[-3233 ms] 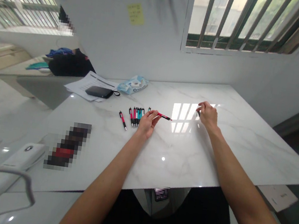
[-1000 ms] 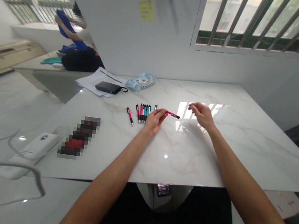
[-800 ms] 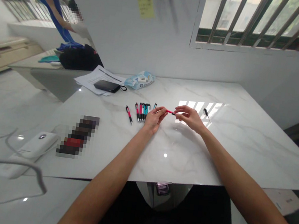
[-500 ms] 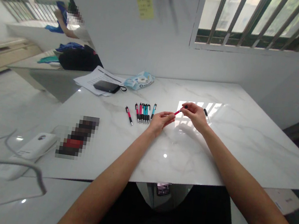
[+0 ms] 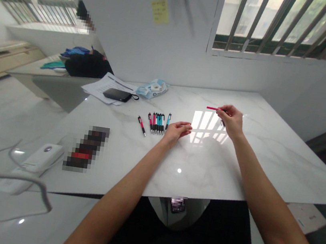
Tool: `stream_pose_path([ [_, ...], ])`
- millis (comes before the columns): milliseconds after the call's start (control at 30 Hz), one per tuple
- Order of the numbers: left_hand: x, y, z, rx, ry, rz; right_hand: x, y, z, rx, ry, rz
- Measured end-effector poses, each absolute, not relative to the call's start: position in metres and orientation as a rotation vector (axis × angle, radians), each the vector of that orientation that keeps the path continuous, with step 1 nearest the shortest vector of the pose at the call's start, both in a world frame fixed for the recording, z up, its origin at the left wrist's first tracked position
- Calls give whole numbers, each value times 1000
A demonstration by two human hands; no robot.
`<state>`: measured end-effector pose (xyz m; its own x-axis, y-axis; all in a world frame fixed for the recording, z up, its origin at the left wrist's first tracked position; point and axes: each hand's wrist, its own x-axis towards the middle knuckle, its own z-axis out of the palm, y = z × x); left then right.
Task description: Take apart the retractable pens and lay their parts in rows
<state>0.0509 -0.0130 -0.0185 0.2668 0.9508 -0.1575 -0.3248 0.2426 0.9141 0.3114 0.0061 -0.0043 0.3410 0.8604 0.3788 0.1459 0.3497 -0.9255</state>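
My right hand (image 5: 230, 119) is raised over the right part of the table, fingers pinched on a thin pink pen barrel (image 5: 212, 108) that points left. Its black end is partly hidden by the fingers. Part of a dark pen (image 5: 222, 123) on the table shows just beneath that hand. My left hand (image 5: 178, 132) rests close to the tabletop, thumb and fingers drawn together; whether something small sits between them is hidden. Left of it lies a row of pink and teal pens (image 5: 157, 123), with one teal pen (image 5: 168, 122) nearest the hand and a pink pen (image 5: 142, 126) apart on the left.
Papers (image 5: 95, 85) lie at the back left under a black power bank (image 5: 116, 94) with a strap. Beside them is a blue-white wipes packet (image 5: 153, 88). A white device (image 5: 36, 160) with a grey cable (image 5: 41, 189) is at the left. Another person is partly visible behind.
My right hand has moved right and slightly up with the pink pen barrel, away from my left hand. The left hand stays nearly in place, and the barrel has left its fingers.
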Motion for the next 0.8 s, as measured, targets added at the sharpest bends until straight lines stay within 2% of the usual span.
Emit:
stream_pose_path([
  [300,51,-14,-12,991,906,1017,397,-19,-26,-1913,-1083,57],
  [500,49,-15,-10,1010,940,1049,406,-29,-54,-2153,-1202,2],
  [800,44,-14,-10,1007,969,1061,410,-24,-55,-2170,-1267,-4],
])
